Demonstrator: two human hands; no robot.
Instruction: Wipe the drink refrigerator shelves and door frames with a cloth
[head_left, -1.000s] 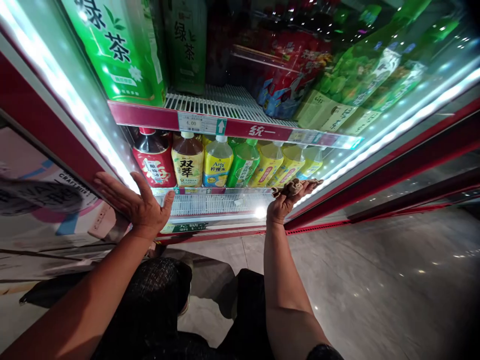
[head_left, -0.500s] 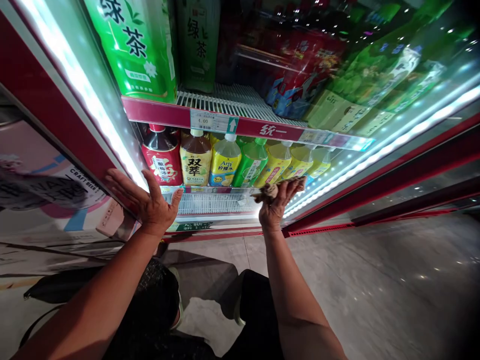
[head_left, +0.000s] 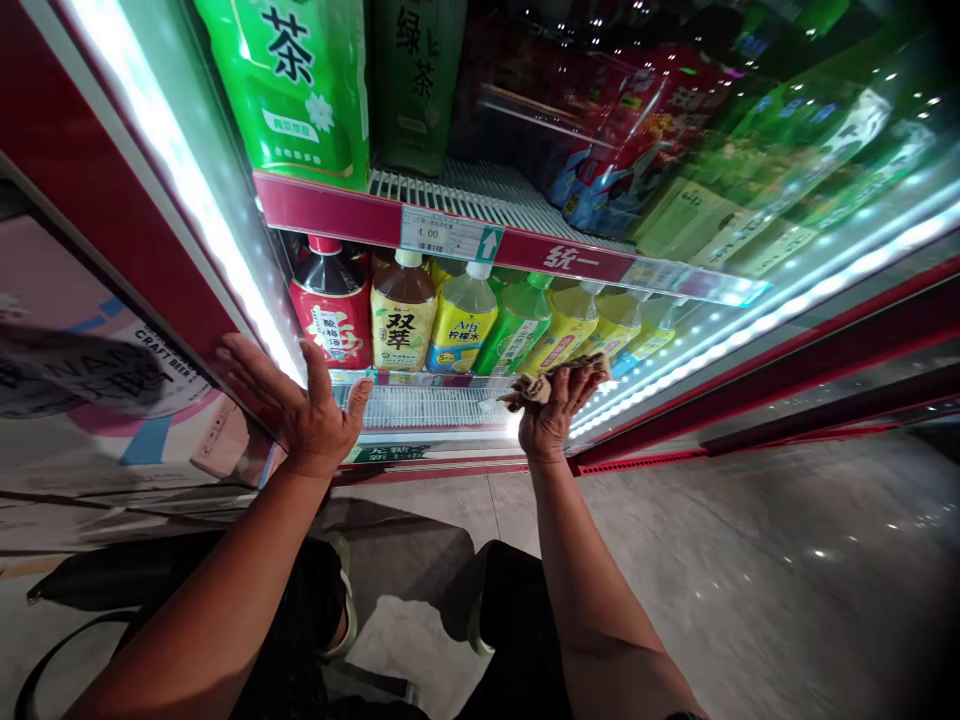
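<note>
My left hand (head_left: 319, 420) has its fingers spread, held at the left red frame (head_left: 202, 300) of a lit drinks fridge. My right hand (head_left: 551, 415) is closed on a crumpled brownish cloth (head_left: 534, 388), partly hidden by the fingers, low at the fridge's right side. Behind the cloth runs a row of bottles on the lower shelf. Among them are a red-labelled bottle (head_left: 330, 310), a brown-topped bottle (head_left: 403, 315), a yellow lemon drink bottle (head_left: 463, 325) and a green bottle (head_left: 517, 325). Whether the cloth touches glass cannot be told.
A wire shelf with a red price strip (head_left: 330, 210) crosses above, carrying large green tea bottles (head_left: 300, 110). Bright light strips (head_left: 154, 140) line both sides. Printed beer cartons (head_left: 150, 440) stand at left. Grey tiled floor (head_left: 750, 560) spreads at right, and my legs are below.
The view has shifted slightly, so the shelves and bottles sit a little further right. Both hands stay nearly in place, the right still gripping the cloth.
</note>
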